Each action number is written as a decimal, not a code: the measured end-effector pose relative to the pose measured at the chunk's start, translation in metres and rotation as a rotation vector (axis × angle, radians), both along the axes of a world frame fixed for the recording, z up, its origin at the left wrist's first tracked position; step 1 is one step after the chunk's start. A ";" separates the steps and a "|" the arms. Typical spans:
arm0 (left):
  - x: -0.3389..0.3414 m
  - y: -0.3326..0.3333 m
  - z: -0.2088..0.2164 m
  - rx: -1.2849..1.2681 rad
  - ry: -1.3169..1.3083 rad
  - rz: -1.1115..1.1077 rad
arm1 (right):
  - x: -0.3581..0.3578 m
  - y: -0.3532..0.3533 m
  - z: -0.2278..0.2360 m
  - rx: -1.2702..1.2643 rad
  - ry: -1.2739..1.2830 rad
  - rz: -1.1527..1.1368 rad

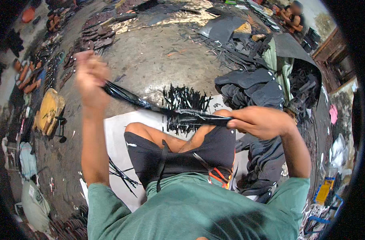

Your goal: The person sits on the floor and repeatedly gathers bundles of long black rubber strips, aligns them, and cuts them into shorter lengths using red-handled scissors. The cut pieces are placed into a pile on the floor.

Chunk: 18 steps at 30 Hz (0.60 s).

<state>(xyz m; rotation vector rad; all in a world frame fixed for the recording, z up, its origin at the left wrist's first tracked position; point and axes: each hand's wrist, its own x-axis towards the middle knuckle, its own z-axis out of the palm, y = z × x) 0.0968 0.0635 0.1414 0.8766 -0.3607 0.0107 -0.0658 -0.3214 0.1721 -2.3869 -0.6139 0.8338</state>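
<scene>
A long, glossy bundle of black strips [128, 96] stretches slantwise across my lap between both hands. At its upper left end, my left hand [92, 78] is closed round it in a fist, raised and smeared by motion. My right hand [260, 122] pinches the lower right end between thumb and fingers. Whitish thread-like marks run along the bundle near that hand. Behind and partly under it lies a heap of short black strips [182, 96] on a pale sheet [116, 124]. Scissors with orange handles [218, 176] rest on my lap.
Stacks of black shoe soles [250, 88] stand to the right, with more beside my right knee. Black scraps [246, 48] lie farther back. At left are a wooden block [50, 110] and several loose black strips [124, 176]. A person [292, 18] sits at the far right.
</scene>
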 end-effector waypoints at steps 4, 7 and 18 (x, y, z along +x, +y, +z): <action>0.012 0.008 0.028 -0.439 -0.173 -0.179 | -0.031 0.000 -0.062 0.311 0.091 -0.196; -0.008 -0.050 0.059 -0.259 -0.271 -0.126 | -0.006 0.012 -0.080 0.198 -0.434 -0.199; 0.004 -0.075 0.137 -0.031 -0.429 0.042 | 0.023 0.162 -0.050 0.923 -0.680 -0.391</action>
